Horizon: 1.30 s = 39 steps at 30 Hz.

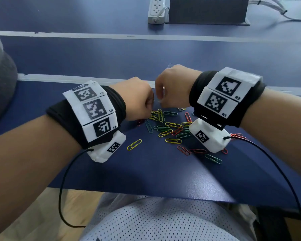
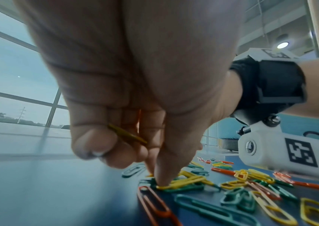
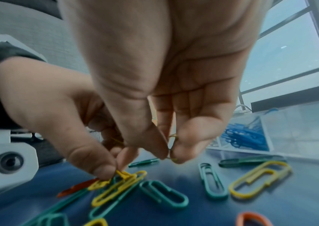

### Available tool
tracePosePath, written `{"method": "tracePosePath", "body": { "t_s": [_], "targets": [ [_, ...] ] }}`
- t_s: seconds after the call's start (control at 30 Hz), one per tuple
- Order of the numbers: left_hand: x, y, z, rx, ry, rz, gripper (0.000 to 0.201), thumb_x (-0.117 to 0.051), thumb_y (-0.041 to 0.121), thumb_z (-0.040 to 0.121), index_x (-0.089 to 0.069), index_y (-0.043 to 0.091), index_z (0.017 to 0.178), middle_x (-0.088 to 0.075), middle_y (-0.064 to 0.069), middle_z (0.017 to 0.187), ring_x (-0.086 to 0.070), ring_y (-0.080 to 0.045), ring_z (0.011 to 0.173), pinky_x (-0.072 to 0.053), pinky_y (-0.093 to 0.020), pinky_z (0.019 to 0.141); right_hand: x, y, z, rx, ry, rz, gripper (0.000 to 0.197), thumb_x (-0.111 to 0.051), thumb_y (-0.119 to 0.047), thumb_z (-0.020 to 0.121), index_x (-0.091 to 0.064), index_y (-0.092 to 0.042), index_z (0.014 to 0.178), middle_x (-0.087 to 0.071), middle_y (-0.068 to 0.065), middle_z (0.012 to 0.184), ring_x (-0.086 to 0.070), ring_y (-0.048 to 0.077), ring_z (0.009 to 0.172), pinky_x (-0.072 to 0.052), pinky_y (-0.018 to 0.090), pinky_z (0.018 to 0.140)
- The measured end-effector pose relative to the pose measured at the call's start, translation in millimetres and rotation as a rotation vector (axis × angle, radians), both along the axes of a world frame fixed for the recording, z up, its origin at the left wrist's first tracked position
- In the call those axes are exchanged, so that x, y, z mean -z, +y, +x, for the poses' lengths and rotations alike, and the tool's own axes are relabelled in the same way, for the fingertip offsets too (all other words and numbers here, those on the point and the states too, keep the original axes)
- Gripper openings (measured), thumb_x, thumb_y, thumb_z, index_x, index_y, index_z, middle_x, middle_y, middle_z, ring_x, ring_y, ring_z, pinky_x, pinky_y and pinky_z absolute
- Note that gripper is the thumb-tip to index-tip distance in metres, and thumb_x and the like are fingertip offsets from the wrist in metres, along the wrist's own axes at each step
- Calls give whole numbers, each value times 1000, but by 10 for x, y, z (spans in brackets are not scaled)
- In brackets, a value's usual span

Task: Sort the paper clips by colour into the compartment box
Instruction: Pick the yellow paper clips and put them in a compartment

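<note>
Several yellow, green and orange paper clips (image 1: 170, 129) lie scattered on the blue table. My left hand (image 1: 150, 108) is low over the pile's left edge. Its thumb and forefinger pinch a yellow clip (image 2: 183, 182) that lies on green ones, and another yellow clip (image 2: 127, 134) is tucked in its curled fingers. My right hand (image 1: 161, 101) hovers just beside it and pinches a thin yellow clip (image 3: 172, 137) between thumb and fingertip. The clear compartment box (image 3: 282, 131) stands behind the hands, with blue clips (image 3: 245, 136) in one compartment. In the head view the box is almost hidden.
A white power strip (image 1: 156, 11), a dark panel (image 1: 207, 12) and grey cables (image 1: 274, 9) lie at the far edge. A grey chair (image 1: 0, 75) stands at the left. The table's front edge (image 1: 146, 192) runs close to my lap.
</note>
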<state>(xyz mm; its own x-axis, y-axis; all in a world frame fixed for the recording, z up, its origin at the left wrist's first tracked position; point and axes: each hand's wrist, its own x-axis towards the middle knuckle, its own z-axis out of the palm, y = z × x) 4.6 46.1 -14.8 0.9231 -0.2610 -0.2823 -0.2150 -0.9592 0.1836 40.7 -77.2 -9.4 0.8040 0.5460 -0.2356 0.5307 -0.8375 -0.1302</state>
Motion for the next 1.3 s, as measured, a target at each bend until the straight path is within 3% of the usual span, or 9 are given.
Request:
{"method": "tracePosePath", "body": {
  "t_s": [0.07, 0.27, 0.37, 0.47, 0.67, 0.8, 0.93, 1.07, 1.3],
  "targets": [
    [-10, 6, -4, -11, 26, -5, 7, -56, 19, 77, -62, 22, 75, -54, 7, 67, -53, -19, 74, -46, -28, 69, -26, -28, -16, 13, 21, 63, 23, -57, -20, 80, -68, -22, 100, -57, -4, 87, -57, 24, 96, -51, 33, 85],
    [-86, 53, -12, -28, 46, -71, 18, -66, 22, 74, -50, 24, 65, -54, 8, 64, -47, -7, 62, -35, -18, 53, -76, -43, -79, 36, 109, 97, 27, -50, -13, 80, -66, -27, 97, -51, -11, 65, -59, 22, 82, -50, 27, 74],
    [-100, 88, -33, -44, 59, -130, 14, -61, 14, 76, -53, 25, 79, -53, 10, 61, -47, -2, 59, -35, -14, 52, -87, -49, -78, 36, 99, 84, 27, -48, -14, 82, -68, -28, 94, -46, -13, 63, -54, 21, 82, -49, 28, 79],
    [-92, 113, -44, -46, 93, -167, 25, -52, 10, 81, -56, 31, 95, -54, 13, 60, -49, -1, 62, -39, -16, 58, -69, -61, -58, 68, 103, 93, 19, -47, -19, 84, -65, -26, 84, -55, -3, 71, -53, 23, 85, -47, 29, 79],
    [-55, 93, -26, -49, 94, -132, 21, -44, 16, 85, -45, 27, 66, -49, 11, 67, -42, -4, 62, -33, -20, 56, -56, -62, -62, 54, 132, 86, 15, -56, -29, 80, -58, -27, 65, -59, -3, 66, -55, 19, 77, -43, 24, 70],
    [-46, 86, -36, -40, 75, -110, 6, -58, 24, 79, -52, 23, 79, -45, 10, 69, -45, -12, 67, -33, -24, 56, -50, -52, -59, 28, 138, 47, 24, -75, -44, 69, -71, -24, 82, -66, -4, 74, -59, 18, 75, -47, 25, 70],
    [12, 97, -28, 26, 69, -26, 27, -73, 38, 72, -64, 30, 97, -45, 10, 78, -49, -14, 91, -34, -24, 72, 2, -47, -58, -3, 145, 11, 39, -80, -41, 65, -73, -21, 98, -70, 0, 89, -57, 17, 79, -45, 23, 64],
    [34, 84, -16, 45, 61, -42, 11, -71, 35, 75, -67, 30, 85, -43, 15, 70, -45, -13, 83, -33, -24, 71, -2, -56, -40, 9, 139, 54, 28, -81, -36, 65, -74, -23, 89, -65, -4, 76, -55, 15, 71, -47, 23, 70],
    [-2, 75, -26, 40, 68, -56, 14, -62, 25, 77, -52, 26, 67, -50, 9, 64, -46, -7, 61, -34, -25, 55, -102, -208, -4, 44, 184, 144, 17, -71, -30, 73, -57, -27, 62, -58, -6, 56, -52, 8, 54, -43, 23, 56]
  ]
}}
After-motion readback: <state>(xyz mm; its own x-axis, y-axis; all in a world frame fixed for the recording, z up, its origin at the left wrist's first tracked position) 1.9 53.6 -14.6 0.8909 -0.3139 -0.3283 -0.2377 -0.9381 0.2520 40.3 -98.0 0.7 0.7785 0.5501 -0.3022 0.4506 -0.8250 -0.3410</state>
